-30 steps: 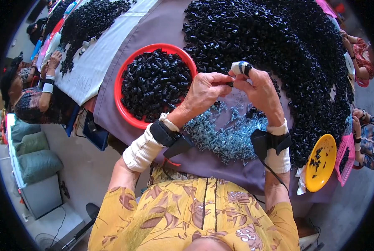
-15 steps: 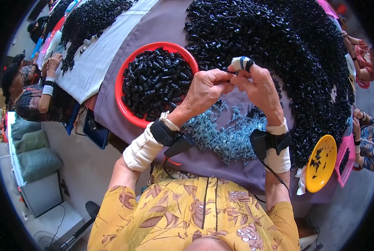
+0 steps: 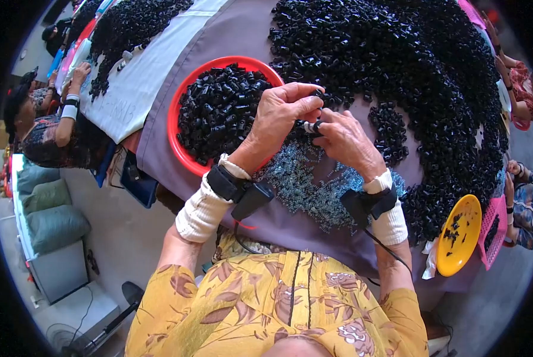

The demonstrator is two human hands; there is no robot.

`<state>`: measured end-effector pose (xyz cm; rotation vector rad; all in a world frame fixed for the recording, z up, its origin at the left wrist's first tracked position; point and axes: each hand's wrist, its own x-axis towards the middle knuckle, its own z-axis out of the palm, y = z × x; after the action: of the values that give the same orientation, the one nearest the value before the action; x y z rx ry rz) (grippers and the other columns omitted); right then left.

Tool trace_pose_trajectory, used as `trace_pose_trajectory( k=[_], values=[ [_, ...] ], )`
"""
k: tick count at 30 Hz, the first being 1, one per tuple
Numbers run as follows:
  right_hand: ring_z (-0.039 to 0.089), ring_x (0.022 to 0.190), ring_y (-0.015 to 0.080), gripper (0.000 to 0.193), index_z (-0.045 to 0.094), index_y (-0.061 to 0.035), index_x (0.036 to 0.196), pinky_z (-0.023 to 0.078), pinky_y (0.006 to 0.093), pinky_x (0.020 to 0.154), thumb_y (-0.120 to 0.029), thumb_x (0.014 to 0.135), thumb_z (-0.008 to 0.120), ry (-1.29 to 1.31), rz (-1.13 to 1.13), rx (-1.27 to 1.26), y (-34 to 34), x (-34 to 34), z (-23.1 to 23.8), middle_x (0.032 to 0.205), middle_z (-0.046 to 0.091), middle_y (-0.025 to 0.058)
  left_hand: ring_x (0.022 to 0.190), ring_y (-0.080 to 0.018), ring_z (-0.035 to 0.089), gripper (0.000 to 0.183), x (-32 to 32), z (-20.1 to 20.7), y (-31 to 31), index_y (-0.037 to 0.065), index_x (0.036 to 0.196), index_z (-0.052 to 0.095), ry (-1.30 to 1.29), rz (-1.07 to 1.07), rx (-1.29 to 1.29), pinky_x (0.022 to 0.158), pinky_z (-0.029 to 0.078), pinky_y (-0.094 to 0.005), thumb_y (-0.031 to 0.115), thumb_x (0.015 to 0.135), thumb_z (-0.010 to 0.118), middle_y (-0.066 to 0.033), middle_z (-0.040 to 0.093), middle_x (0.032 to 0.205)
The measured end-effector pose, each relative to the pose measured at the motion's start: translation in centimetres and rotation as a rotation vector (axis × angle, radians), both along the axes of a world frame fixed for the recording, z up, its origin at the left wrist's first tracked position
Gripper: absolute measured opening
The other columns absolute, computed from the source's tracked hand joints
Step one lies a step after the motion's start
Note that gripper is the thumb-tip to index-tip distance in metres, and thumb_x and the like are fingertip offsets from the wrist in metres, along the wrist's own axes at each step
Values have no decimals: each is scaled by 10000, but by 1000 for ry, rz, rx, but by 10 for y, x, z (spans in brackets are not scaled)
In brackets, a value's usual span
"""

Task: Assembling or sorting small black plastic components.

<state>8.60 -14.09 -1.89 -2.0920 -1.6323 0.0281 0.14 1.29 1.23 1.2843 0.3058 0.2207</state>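
1. Head view: the left hand (image 3: 278, 116) is pinching a black piece (image 3: 319, 93) right of the red bowl (image 3: 172, 128).
2. The right hand (image 3: 347, 140), farther right of it, is curling; its grip cannot be told.
3. Steady, light pinching is probably helping most.

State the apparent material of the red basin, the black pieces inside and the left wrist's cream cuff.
Red basin: probably plastic; smooth, evenly coloured rim with slight sheen.
Black pieces: likely hard plastic, shiny, catching highlights.
Cream cuff: apparently knit fabric, matte, ribbed and wrinkled.
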Motion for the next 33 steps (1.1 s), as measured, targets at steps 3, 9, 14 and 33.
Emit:
trace_pose_trajectory(
  k=[3, 9, 14, 33],
  values=[
    [557, 761, 266, 100, 603, -48, 703, 404, 387, 698, -122, 700, 669, -41, -111, -125, -12, 10, 10, 816, 531, 103, 739, -116, 633, 233, 0, 3, 0, -16, 1063, 616, 18, -3, 9, 702, 525, -235, 98, 860, 609, -76, 663, 878],
    [532, 720, 315, 130, 596, 16, 730, 437, 405, 668, -106, 756, 633, 59, -333, -163, -33, 21, 16, 858, 554, 112, 737, -110, 632, 235, 0, -3, -1, -13, 1065, 615, 35, -21, -36, 695, 529, -237, 124, 875, 597, -77, 663, 878],
    [528, 704, 313, 150, 584, 21, 709, 431, 405, 652, -110, 756, 638, 99, -333, -134, -39, 26, 7, 818, 553, 120, 732, -111, 630, 237, 3, -2, -2, -11, 1065, 616, 31, -28, -50, 693, 528, -238, 140, 884, 588, -73, 660, 867],
    [510, 910, 238, 98, 650, -27, 735, 394, 366, 785, -117, 698, 659, -50, -129, -18, -17, 9, 17, 935, 560, 76, 726, -110, 625, 221, -3, -5, 8, -8, 1046, 624, 64, 35, -62, 679, 516, -227, 133, 878, 597, -65, 659, 846]
  ],
)
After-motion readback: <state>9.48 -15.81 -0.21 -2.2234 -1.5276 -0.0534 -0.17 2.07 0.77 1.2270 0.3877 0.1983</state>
